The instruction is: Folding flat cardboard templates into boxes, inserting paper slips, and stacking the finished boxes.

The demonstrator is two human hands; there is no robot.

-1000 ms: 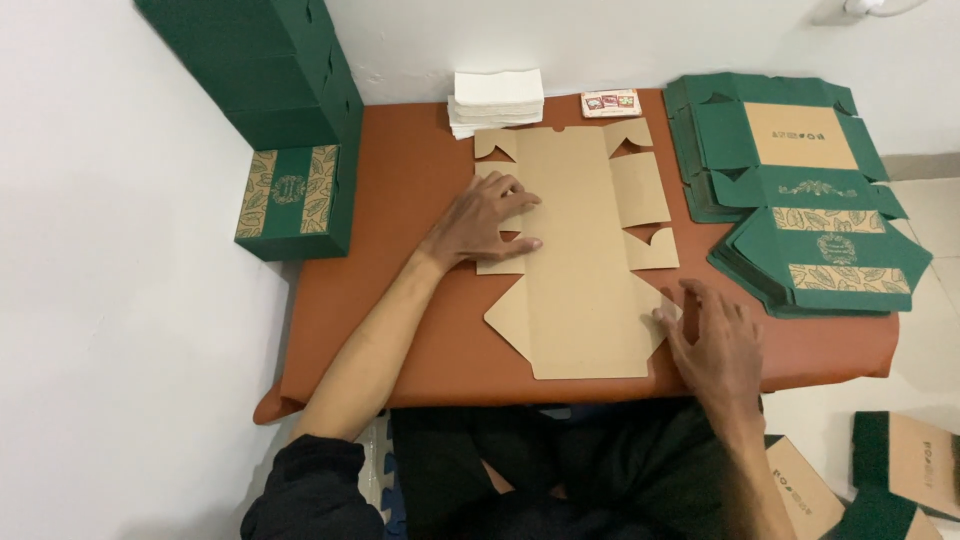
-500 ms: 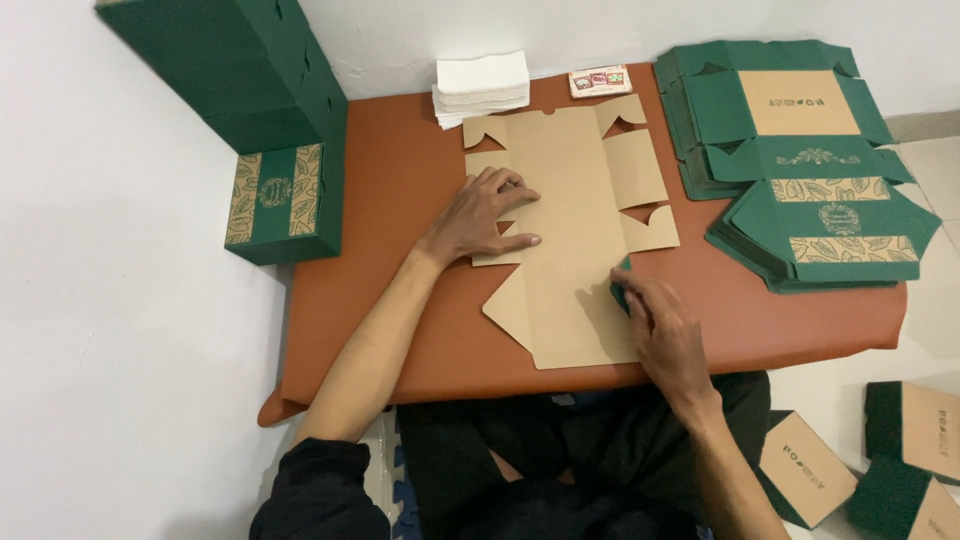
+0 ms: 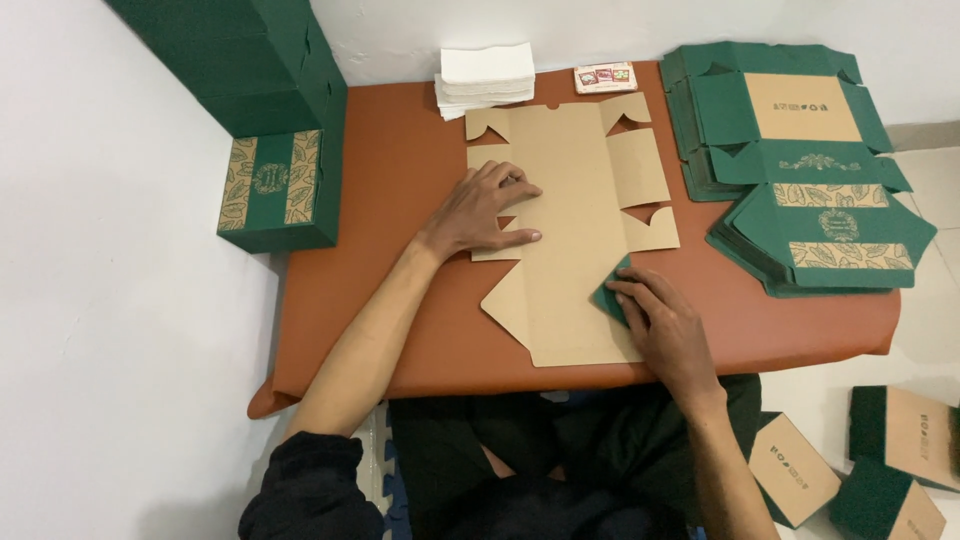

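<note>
A flat brown cardboard box blank (image 3: 570,210) lies unfolded, inner side up, on the orange-brown table (image 3: 390,290). My left hand (image 3: 490,208) rests palm down on the blank's left flaps, fingers spread. My right hand (image 3: 665,320) presses down a small side flap (image 3: 610,292) at the blank's lower right, folded over so that its green outer side shows under the fingers.
A stack of flat green box blanks (image 3: 800,150) fills the table's right side. Assembled green boxes (image 3: 270,190) are piled at the left against the wall. White paper sheets (image 3: 487,72) and a small card (image 3: 604,76) lie at the back. More blanks (image 3: 890,440) sit on the floor at right.
My right hand moved left from the table's front right edge onto the blank and folded its lower right flap over, green side up. My left hand stayed on the left flaps.
</note>
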